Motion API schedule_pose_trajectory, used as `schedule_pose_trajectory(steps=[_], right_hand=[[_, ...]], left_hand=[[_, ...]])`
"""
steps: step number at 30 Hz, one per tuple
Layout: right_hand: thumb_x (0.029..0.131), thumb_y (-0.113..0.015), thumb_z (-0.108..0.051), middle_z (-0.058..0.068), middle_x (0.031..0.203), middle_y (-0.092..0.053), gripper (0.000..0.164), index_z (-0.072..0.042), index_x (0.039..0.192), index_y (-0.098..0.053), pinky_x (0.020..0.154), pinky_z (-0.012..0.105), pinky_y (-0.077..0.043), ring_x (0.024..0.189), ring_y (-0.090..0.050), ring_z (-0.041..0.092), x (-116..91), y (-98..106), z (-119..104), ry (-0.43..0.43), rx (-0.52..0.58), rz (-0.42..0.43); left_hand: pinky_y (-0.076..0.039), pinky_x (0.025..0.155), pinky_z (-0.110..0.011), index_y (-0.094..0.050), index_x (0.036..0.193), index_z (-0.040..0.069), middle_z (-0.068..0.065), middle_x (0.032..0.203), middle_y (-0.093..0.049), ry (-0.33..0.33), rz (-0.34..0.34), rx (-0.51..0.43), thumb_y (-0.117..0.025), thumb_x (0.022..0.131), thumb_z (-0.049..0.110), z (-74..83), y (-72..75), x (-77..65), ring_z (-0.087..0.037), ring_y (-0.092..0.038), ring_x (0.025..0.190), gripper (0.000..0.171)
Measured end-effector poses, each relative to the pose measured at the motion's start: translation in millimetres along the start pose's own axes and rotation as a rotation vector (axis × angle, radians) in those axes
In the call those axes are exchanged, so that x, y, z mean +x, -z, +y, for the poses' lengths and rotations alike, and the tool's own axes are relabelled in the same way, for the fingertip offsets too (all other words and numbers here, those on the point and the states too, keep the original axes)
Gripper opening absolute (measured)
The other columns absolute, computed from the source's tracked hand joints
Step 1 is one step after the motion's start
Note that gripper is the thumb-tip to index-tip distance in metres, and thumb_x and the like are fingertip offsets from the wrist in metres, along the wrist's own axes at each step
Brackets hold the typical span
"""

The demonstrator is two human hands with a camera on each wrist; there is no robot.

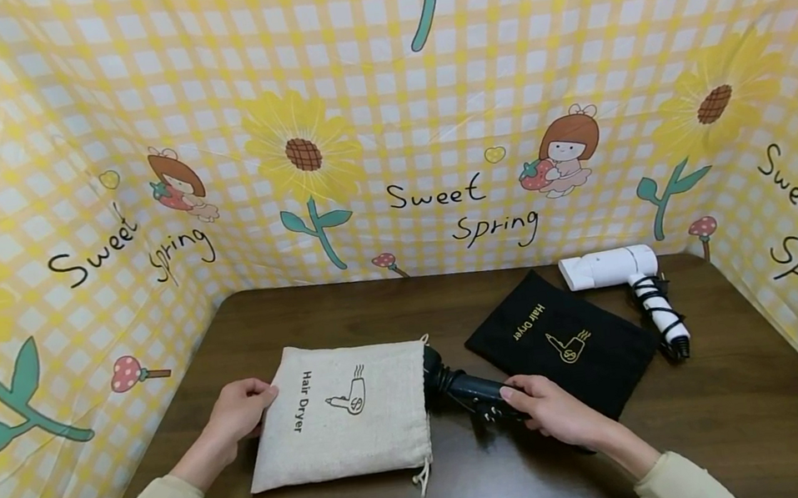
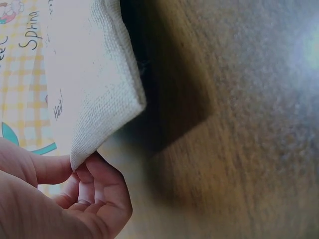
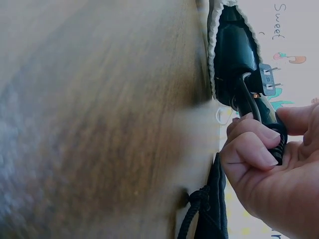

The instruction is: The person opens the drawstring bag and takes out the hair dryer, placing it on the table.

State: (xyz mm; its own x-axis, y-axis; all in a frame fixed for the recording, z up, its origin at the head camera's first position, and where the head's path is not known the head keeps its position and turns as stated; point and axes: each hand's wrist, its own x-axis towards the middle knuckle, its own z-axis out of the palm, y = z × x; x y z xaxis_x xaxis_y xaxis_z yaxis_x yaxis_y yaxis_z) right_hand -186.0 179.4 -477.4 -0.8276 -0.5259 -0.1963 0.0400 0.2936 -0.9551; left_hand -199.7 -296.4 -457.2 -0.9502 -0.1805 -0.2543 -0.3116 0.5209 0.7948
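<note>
A beige drawstring bag [image 1: 386,436] printed "Hair Dryer" lies on the wooden table, its mouth facing right. My left hand [image 1: 242,408] pinches the closed left edge of the bag between thumb and fingers; the left wrist view shows the pinched cloth edge [image 2: 112,89] lifted over the table. From the bag's mouth a black hair dryer [image 1: 481,389] sticks out, handle toward the right, its head hidden inside the cloth. My right hand [image 1: 552,410] grips the handle's end. In the right wrist view a two-pin plug [image 3: 267,79] and cord show beside the handle.
A black drawstring bag [image 1: 516,330] with gold "Hair Dryer" print lies right of the beige one, partly behind my right hand. Beyond it, a white hair dryer [image 1: 609,266] with its black cord wrapped round the handle lies near the back right. Patterned yellow cloth [image 1: 389,116] encloses the table [image 1: 332,317].
</note>
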Motion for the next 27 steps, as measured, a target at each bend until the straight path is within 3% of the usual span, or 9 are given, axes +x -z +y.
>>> schedule_pose_trajectory(steps=[17, 27], right_hand=[[0.116, -0.042, -0.024, 0.002, 0.079, -0.043, 0.036, 0.008, 0.124, -0.054, 0.051, 0.025, -0.032, 0.058, -0.034, 0.014, -2.1, 1.4, 1.4, 0.010, 0.044, 0.003], [0.114, -0.046, -0.039, -0.003, 0.077, -0.045, 0.042, 0.002, 0.120, -0.056, 0.051, 0.025, -0.035, 0.058, -0.037, 0.009, 1.4, 9.5, 13.0, 0.065, 0.043, -0.058]], left_hand=[[-0.055, 0.067, -0.038, -0.064, 0.111, -0.008, -0.013, 0.096, -0.062, 0.002, -0.001, -0.008, -0.057, 0.109, 0.015, -1.4, -0.2, 0.6, -0.024, -0.059, 0.084, 0.024], [-0.054, 0.066, -0.038, -0.064, 0.110, -0.008, -0.012, 0.094, -0.062, 0.000, 0.004, -0.017, -0.057, 0.109, 0.015, -2.3, 1.1, -0.7, -0.023, -0.058, 0.082, 0.024]])
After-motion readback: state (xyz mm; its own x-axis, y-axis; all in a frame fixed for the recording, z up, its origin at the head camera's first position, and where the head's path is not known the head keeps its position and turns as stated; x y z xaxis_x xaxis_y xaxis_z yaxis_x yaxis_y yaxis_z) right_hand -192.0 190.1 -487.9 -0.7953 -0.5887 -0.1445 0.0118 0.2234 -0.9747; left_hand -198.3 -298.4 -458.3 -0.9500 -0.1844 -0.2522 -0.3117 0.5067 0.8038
